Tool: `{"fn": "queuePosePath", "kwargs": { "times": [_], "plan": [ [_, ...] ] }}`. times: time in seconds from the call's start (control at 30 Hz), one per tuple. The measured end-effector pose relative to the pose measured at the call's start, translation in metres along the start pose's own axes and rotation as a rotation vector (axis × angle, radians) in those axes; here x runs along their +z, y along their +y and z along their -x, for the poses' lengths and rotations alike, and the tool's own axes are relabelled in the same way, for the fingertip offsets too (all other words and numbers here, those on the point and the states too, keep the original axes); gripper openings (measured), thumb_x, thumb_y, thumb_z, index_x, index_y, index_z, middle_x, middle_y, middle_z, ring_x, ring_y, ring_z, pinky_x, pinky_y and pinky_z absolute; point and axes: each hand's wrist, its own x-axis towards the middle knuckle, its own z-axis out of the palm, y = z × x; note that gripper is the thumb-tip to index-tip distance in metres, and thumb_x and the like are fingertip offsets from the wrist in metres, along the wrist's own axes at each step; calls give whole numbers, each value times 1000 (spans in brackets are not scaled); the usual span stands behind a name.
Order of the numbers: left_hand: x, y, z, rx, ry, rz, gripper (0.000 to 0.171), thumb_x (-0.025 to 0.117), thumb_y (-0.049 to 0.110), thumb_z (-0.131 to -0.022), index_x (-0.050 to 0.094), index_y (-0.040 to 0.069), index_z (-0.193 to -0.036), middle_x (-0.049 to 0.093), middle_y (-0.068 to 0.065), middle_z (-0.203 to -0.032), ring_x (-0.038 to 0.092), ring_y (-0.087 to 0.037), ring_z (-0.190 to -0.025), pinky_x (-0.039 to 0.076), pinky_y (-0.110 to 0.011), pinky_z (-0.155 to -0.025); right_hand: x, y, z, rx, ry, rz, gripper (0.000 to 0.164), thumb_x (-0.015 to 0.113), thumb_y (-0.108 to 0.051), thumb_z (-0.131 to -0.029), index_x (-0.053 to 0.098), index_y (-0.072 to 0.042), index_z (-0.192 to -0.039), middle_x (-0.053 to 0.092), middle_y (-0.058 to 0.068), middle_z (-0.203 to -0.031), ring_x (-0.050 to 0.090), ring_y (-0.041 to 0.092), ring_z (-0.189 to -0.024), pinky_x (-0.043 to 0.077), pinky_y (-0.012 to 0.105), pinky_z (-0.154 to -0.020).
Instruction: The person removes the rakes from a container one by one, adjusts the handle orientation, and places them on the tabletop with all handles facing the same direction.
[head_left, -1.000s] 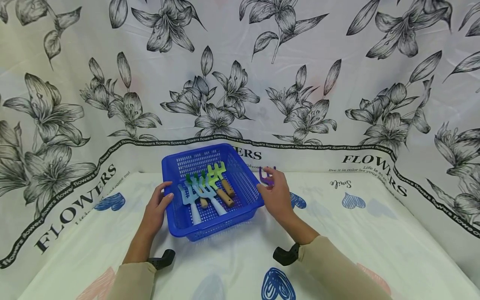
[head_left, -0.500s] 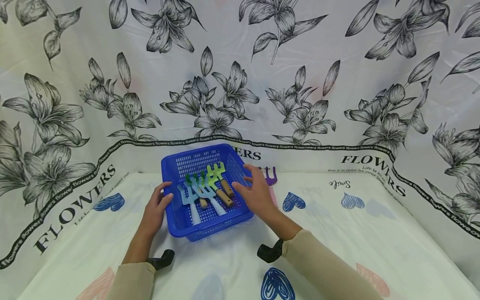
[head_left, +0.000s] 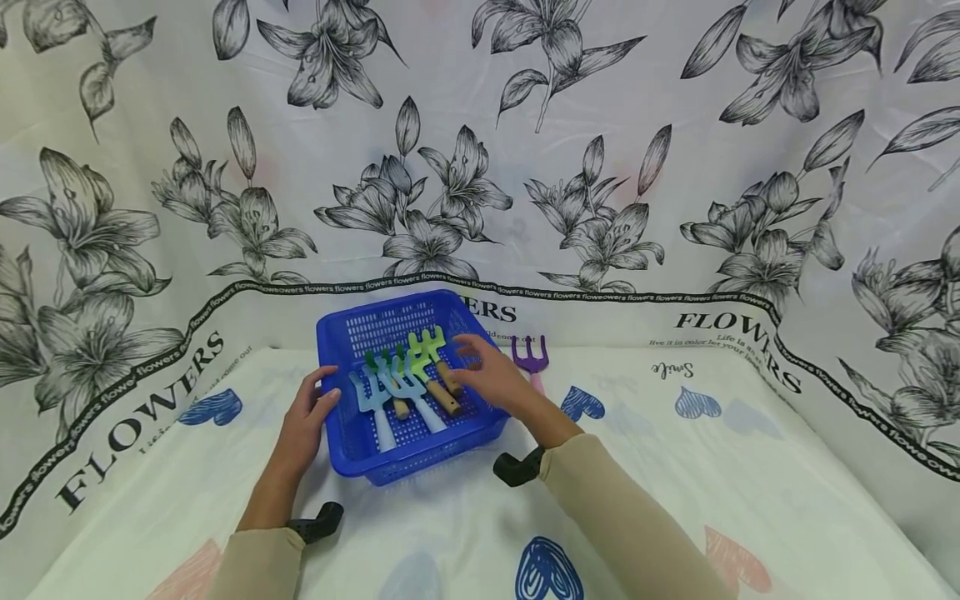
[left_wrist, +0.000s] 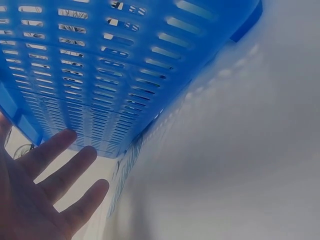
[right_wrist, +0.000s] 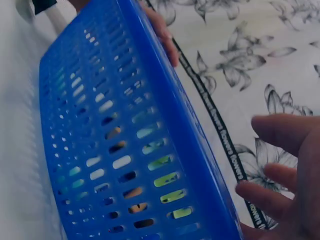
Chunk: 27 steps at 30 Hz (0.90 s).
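At far left, a large slanting "FLOWERS" crosses the cloth (head_left: 750, 450), below a black band (head_left: 525, 292) repeating "flowers". The left hand (head_left: 302, 417) touches the left rim of the blue basket (head_left: 431, 448), three fingers extended outside; whether it pinches the rim I cannot tell. Inside lie light-blue forks (head_left: 430, 417), partly hidden dark-green tools (head_left: 401, 409) and lime forks (head_left: 444, 397) with wooden handles. "ERS" shows behind the basket. The right hand (head_left: 491, 377), fingers loose and grasping nothing, reaches over the right rim, near the lime forks' handles. Just beyond it, outside, is a purple fork (head_left: 531, 358). Farther right: an upside-down "Smile", then "FLOWERS".
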Motion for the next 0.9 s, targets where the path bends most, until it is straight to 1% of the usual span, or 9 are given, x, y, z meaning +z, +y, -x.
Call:
{"fn": "queuePosePath", "kwargs": {
  "times": [0.1, 0.23, 0.3, 0.4, 0.5, 0.67, 0.77, 0.83, 0.9],
  "plan": [
    [-1, 0, 0, 5, 6, -1, 54, 39, 42, -103, 26, 23, -152, 27, -25, -153, 32, -51, -134, 27, -69, -102, 0, 1, -5, -17, -90, -8, 59, 66, -32, -93, 42, -23, -146, 53, 5, -138, 50, 28, -127, 43, 50, -100],
    [0, -2, 2, 3, 4, 8, 54, 39, 42, -103, 26, 21, -152, 28, -26, -152, 34, -51, -133, 28, -68, -102, 1, 2, -8, -21, -182, 26, 61, 66, -39, -92, 43, -22, -145, 55, 7, -135, 51, 27, -125, 41, 50, -102],
    [1, -2, 2, 3, 2, 16, 54, 39, 41, -103, 26, 21, -152, 28, -26, -152, 34, -51, -132, 28, -68, -102, 1, 3, -8, -17, -207, 36, 62, 65, -43, -92, 43, -22, -146, 55, 9, -136, 50, 27, -125, 40, 51, -102],
    [2, -2, 2, 7, 3, 22, 54, 40, 41, -103, 26, 22, -152, 27, -25, -153, 33, -50, -134, 28, -68, -103, 2, 4, -10, -8, -225, 51, 62, 65, -44, -92, 43, -22, -146, 54, 11, -137, 49, 28, -126, 39, 52, -104],
    [2, -2, 1, 9, 2, 24, 55, 40, 41, -102, 26, 23, -152, 26, -23, -154, 31, -49, -135, 27, -68, -103, 4, 3, -11, 6, -251, 76, 59, 63, -40, -93, 43, -23, -145, 54, 11, -138, 48, 28, -127, 37, 53, -104],
    [1, -1, 1, 4, 3, 24, 55, 40, 41, -102, 26, 23, -152, 25, -22, -155, 31, -49, -135, 27, -68, -103, 9, 2, -16, 40, -335, 161, 58, 63, -38, -93, 44, -21, -145, 56, 8, -136, 49, 28, -126, 36, 53, -105],
    [1, -1, 1, 0, 3, 21, 55, 40, 42, -102, 25, 24, -152, 25, -22, -155, 31, -49, -135, 27, -68, -103, 11, 1, -18, 54, -383, 222, 60, 64, -42, -91, 45, -21, -145, 56, 8, -135, 48, 28, -128, 35, 52, -106],
    [1, 0, 1, -3, 3, 21, 55, 40, 42, -102, 25, 24, -152, 24, -21, -155, 30, -48, -136, 26, -67, -104, 12, 0, -18, 59, -406, 246, 61, 63, -44, -91, 47, -20, -144, 51, 7, -141, 43, 28, -132, 33, 52, -107],
    [1, 0, 1, -3, 2, 20, 56, 40, 43, -102, 24, 25, -153, 23, -21, -156, 29, -48, -137, 26, -67, -104, 11, -1, -17, 57, -427, 259, 60, 61, -45, -91, 48, -20, -144, 40, 7, -151, 33, 28, -139, 29, 53, -110]
  ]
}}
